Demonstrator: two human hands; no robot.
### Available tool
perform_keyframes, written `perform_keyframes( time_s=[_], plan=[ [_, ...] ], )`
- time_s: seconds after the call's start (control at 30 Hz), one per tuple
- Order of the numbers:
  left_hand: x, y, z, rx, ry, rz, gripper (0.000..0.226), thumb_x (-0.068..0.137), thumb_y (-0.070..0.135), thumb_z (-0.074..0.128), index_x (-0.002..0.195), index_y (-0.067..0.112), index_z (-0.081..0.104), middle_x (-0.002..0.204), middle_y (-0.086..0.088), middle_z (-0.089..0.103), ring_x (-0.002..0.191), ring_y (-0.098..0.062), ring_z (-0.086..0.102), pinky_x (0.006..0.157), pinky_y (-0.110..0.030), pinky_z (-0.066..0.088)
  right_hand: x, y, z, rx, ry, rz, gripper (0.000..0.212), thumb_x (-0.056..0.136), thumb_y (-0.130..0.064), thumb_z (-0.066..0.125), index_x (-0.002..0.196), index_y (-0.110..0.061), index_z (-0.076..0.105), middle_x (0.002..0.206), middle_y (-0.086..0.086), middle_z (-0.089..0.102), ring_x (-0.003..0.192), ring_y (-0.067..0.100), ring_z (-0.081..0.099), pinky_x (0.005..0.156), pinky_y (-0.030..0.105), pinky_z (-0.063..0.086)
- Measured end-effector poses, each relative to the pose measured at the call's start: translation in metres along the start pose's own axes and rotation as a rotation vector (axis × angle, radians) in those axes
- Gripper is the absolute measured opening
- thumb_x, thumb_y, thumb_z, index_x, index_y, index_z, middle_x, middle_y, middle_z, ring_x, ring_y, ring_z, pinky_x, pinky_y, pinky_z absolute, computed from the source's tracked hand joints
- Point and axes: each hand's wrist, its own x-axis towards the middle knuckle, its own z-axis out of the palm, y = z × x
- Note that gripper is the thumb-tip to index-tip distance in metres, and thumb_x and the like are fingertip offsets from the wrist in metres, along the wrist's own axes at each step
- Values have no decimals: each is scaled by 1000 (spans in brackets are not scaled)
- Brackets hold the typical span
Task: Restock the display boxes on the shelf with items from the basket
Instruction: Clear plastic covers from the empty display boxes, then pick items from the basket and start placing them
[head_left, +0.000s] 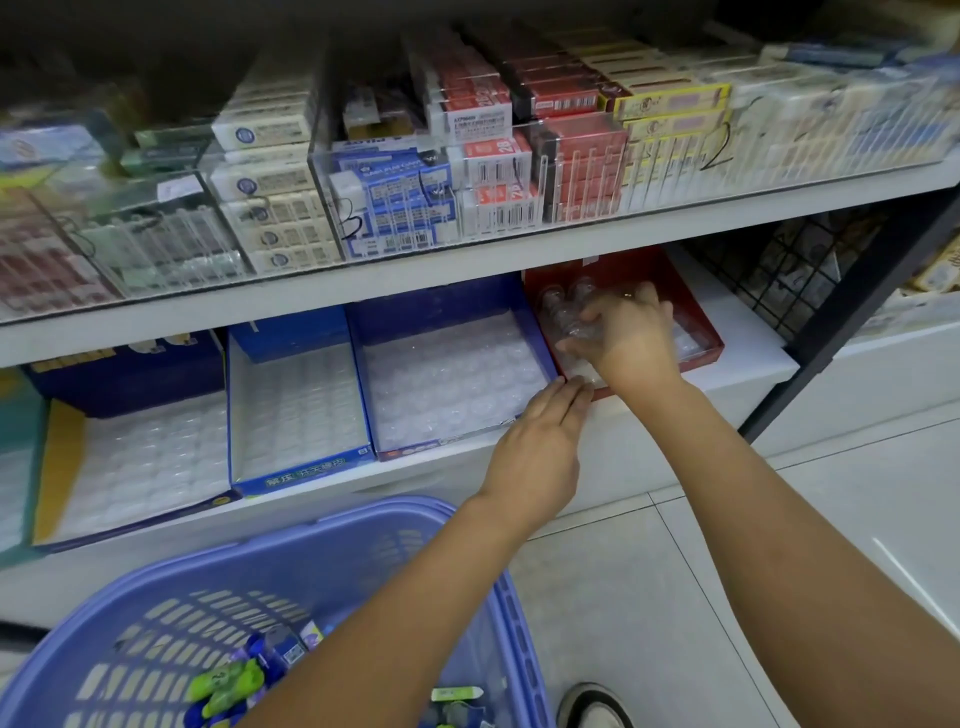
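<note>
Lower shelf (649, 457), row of open display boxes side by side; red display box (704, 332) at the right end, blue display box (363, 353) just beside it on the left, both lined with clear moulded trays; blue one shows only the empty tray.

Right hand (631, 338) reaches into the red box, fingers curled down over a cluster of small clear plastic items (563, 306) near the box's back left corner; grip looks loose and narrow, gathering or pressing rather than pinching; exactly what is held under the palm cannot be told, the motion is blurred. Left hand (540, 447) lies flat, fingers straight and together, tips touching the front lip where red and blue boxes meet; holds nothing, appears to be steadying the box.

Basket (332, 535), lilac plastic, sits below and in front of the shelf; a few small packets (228, 686), green and blue, lie at its bottom; most of the stock to move is there.

Handling judgement: clear items look light, thin-walled, smooth, so likely slippery and prone to toppling out of their sockets; best taken by the sides between fingertips and seated one socket at a time, not scooped. Cardboard box is light and will slide on the white shelf if pushed; the bracing hand at the front edge looks useful. Tray is flimsy; press gently.
</note>
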Motion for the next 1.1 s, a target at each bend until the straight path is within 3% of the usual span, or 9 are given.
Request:
perform_keyframes(
  time_s=[0.17,0.27,0.43,0.53,0.63,0.73,0.87,1.0,1.1],
  plan=[
    [-2,2,-17,-115,-54,0,64,91,7,47,149,15,23,156,1,24,144,-14,18,114,-21,16,5,-9,-16,-192,-132,8,38,82,-47,63,107,-19,65,108,12,64,116,32,38,90,38,29],
    [-31,-2,-40,-262,25,-51,38,93,15,50,131,13,53,134,-2,53,121,-17,51,100,-27,41,-8,-31,-37,-123,-196,-80,38,85,-37,63,117,-17,61,115,15,59,114,32,44,92,36,37],
    [-123,-49,-46,-321,-117,-285,11,91,19,55,94,14,64,87,0,66,83,-20,62,69,-25,43,-60,-110,-62,158,-571,-282,21,79,-38,71,84,-19,66,67,-11,55,65,9,52,56,22,35],
    [-185,-86,-24,-257,-450,-466,22,95,17,50,111,11,64,107,-6,68,99,-21,62,79,-25,43,-105,-152,-34,50,-911,-404,21,79,-35,71,85,-15,69,71,1,67,56,8,57,50,19,41],
    [-229,-102,4,-282,-694,-471,30,95,14,48,122,11,60,126,-7,61,115,-22,56,90,-25,41,-155,-171,23,-201,-1168,-476,13,85,-21,64,83,-9,68,81,10,67,79,25,62,71,25,49],
    [-248,-97,23,-332,-787,-410,30,88,14,54,116,9,63,121,-11,62,112,-27,56,85,-29,41,-193,-166,74,-390,-1312,-429,16,91,-10,53,91,2,63,95,15,64,90,29,57,81,35,48],
    [-271,-103,37,-319,-937,-384,44,89,14,54,132,20,53,126,-12,58,111,-33,55,88,-42,48,-233,-151,123,-545,-1475,-272,20,96,-9,45,78,-5,50,83,10,45,69,27,40,73,37,30],
    [-277,-123,39,-298,-962,-400,42,88,12,60,130,16,56,124,-14,59,112,-33,56,93,-44,49,-264,-137,157,-579,-1553,-283,29,93,-10,51,66,-13,41,68,7,34,58,21,31,71,36,31],
    [-279,-130,38,-350,-966,-408,35,88,15,63,123,11,62,127,-11,60,114,-29,56,96,-39,47,-270,-134,167,-607,-1540,-293,11,93,-16,53,88,-9,46,70,5,35,57,18,34,72,34,35]
  ],
)
